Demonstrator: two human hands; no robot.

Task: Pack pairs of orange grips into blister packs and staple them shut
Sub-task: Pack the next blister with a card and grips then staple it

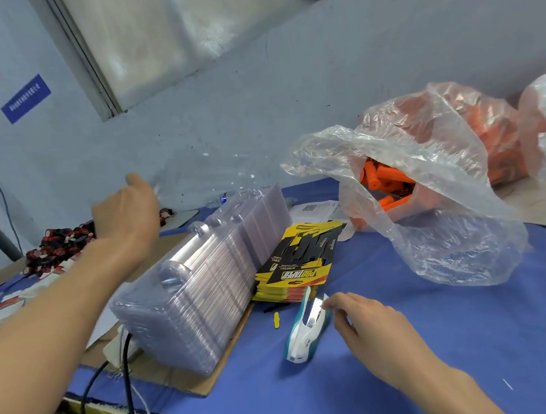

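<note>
Head cam: our left grip [125, 214] is up, holding a clear blister pack [202, 177] by its edge. Our right grip [366, 328] hangs loose, empty, just beside the stapler [306, 327]. The orange grips [386, 186] sit in the open bag [450, 223] ahead on the right, so we reckon the right one's nearer.

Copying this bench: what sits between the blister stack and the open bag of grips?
Head view: a pile of yellow-and-black cards, with white paper behind it.

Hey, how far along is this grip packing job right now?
No filled pack shows yet. In hand: the left hand holds one empty clear blister pack above the stack; the right hand rests by the stapler. Left: taking orange grips from the bag, adding a yellow card, stapling.
</note>
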